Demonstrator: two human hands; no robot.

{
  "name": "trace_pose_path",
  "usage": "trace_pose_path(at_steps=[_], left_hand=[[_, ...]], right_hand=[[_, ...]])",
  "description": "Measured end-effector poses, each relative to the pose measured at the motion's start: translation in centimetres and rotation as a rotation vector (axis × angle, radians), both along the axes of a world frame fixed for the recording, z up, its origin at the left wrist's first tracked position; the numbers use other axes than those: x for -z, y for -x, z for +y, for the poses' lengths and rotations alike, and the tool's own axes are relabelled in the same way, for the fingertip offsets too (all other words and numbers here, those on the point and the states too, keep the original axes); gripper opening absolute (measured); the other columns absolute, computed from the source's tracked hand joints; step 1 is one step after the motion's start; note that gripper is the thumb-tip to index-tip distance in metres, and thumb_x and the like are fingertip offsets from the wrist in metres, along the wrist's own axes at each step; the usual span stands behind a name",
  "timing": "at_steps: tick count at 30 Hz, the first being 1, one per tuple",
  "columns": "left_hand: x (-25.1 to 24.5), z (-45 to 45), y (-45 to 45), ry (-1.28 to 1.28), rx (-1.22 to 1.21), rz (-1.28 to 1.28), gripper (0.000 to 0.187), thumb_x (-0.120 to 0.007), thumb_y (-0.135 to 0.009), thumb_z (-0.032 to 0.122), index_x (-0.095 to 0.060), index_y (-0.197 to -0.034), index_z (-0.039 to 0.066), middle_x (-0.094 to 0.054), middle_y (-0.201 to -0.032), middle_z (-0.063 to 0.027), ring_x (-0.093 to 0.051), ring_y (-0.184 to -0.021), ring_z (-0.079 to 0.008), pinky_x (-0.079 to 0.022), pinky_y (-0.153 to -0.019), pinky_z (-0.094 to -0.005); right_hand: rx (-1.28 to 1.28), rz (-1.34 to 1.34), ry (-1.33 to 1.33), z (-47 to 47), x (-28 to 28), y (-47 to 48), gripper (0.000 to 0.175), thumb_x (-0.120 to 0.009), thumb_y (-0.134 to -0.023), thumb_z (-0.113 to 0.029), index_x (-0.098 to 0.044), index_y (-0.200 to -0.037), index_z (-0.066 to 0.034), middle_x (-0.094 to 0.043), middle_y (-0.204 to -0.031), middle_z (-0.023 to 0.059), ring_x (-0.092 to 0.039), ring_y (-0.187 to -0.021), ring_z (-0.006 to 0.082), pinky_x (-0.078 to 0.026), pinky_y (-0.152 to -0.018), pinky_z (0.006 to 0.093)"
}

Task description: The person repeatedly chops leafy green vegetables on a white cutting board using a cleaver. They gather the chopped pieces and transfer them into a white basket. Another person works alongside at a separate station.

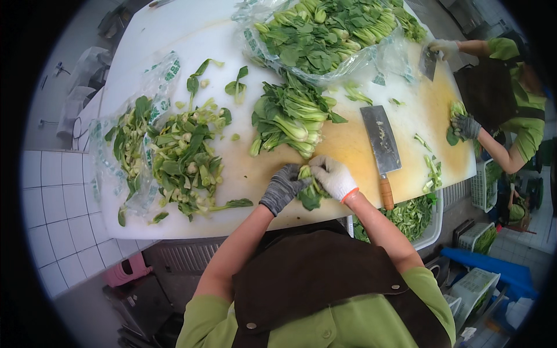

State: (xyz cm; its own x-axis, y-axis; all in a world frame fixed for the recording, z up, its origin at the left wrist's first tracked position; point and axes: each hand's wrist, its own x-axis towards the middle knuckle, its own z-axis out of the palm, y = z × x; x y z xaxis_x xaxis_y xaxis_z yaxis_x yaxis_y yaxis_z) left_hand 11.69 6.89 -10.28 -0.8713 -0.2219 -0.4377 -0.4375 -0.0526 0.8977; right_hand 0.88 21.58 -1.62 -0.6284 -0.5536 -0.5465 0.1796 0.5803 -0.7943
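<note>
My left hand (285, 186), in a grey knitted glove, grips a small head of bok choy (310, 191) near the table's front edge. From the other side my right hand (333, 175), in a white glove with an orange cuff, pinches the same head at its base. Its leaves hang toward me. Just beyond my hands lies a pile of whole bok choy (291, 117). To the right, a cleaver (381, 141) rests flat, its wooden handle toward me. A heap of trimmed leaves and stem ends (187, 161) lies to the left, partly on a clear plastic bag (148, 191).
A large plastic bag full of bok choy (330, 39) stands at the back of the white cutting table (196, 35). Below the front edge is a white crate (438, 222) of cut greens. At right, a co-worker (500, 91) holds another cleaver (428, 63) and a bok choy (454, 117).
</note>
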Motion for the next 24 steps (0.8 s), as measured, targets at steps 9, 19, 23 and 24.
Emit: trace_pose_path(at_steps=[9, 19, 23, 24], left_hand=[[-8.6, -7.4, -7.4, 0.24, 0.655, -0.196, 0.042, -0.081, -0.075, 0.008, -0.059, -0.111, 0.004, -0.066, -0.099, -0.0031, -0.06, -0.087, -0.011, -0.05, -0.076, -0.0272], [-10.5, -16.2, -12.4, -0.348, -0.674, 0.428, 0.031, -0.073, -0.082, 0.008, -0.061, -0.111, 0.008, -0.062, -0.093, -0.0016, -0.062, -0.08, -0.0139, -0.055, -0.073, -0.0289], [-11.5, -12.2, -8.0, 0.055, -0.709, 0.332, 0.023, -0.077, -0.079, 0.005, -0.064, -0.098, 0.007, -0.062, -0.088, 0.0025, -0.058, -0.078, -0.0083, -0.05, -0.067, -0.0234], [-12.2, -11.6, -6.2, 0.126, -0.713, 0.41, 0.023, -0.077, -0.08, 0.007, -0.065, -0.1, 0.006, -0.064, -0.093, 0.0007, -0.06, -0.082, -0.0092, -0.051, -0.072, -0.024]], right_hand=[[-1.048, 0.181, -0.046, -4.1, -3.7, -3.6, 0.03, -0.063, -0.087, -0.028, -0.065, -0.109, -0.0073, -0.069, -0.098, 0.0154, -0.067, -0.086, 0.0311, -0.051, -0.08, 0.0391], [-0.708, 0.991, -0.398, -7.3, -6.5, 4.6, 0.051, -0.069, -0.08, -0.021, -0.055, -0.128, -0.0101, -0.06, -0.109, 0.0175, -0.059, -0.102, 0.0346, -0.051, -0.085, 0.0422], [-0.306, 0.723, 0.144, -5.9, -5.9, 6.9, 0.049, -0.064, -0.084, -0.015, -0.054, -0.131, -0.0069, -0.062, -0.096, 0.0111, -0.063, -0.085, 0.0242, -0.053, -0.075, 0.0342], [-0.179, 0.421, 0.212, -5.8, -6.4, 7.3, 0.048, -0.063, -0.085, -0.014, -0.053, -0.132, -0.0052, -0.062, -0.092, 0.0092, -0.062, -0.08, 0.0208, -0.052, -0.072, 0.0317]])
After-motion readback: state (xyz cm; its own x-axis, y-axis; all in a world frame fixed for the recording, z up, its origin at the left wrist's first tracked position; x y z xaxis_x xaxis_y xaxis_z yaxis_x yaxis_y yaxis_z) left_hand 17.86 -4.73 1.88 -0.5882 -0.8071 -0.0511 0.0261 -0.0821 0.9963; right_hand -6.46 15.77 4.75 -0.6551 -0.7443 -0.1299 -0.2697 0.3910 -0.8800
